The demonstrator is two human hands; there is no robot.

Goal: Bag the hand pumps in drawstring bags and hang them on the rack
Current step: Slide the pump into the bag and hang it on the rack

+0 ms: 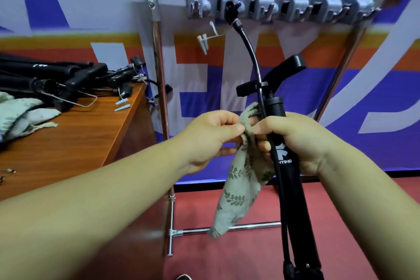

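Observation:
A black hand pump stands upright in front of me, its T-handle at the top and its hose curving up toward the rack. My right hand grips the pump's barrel and also pinches the mouth of a green leaf-print drawstring bag. My left hand pinches the bag's top edge from the left. The bag hangs limp beside the pump, outside it. The metal rack with a row of grey hooks stands behind.
A wooden table at the left carries a pile of black hand pumps and more green bags. Small white nozzles dangle near the rack's left post. Red floor lies below, a banner wall behind.

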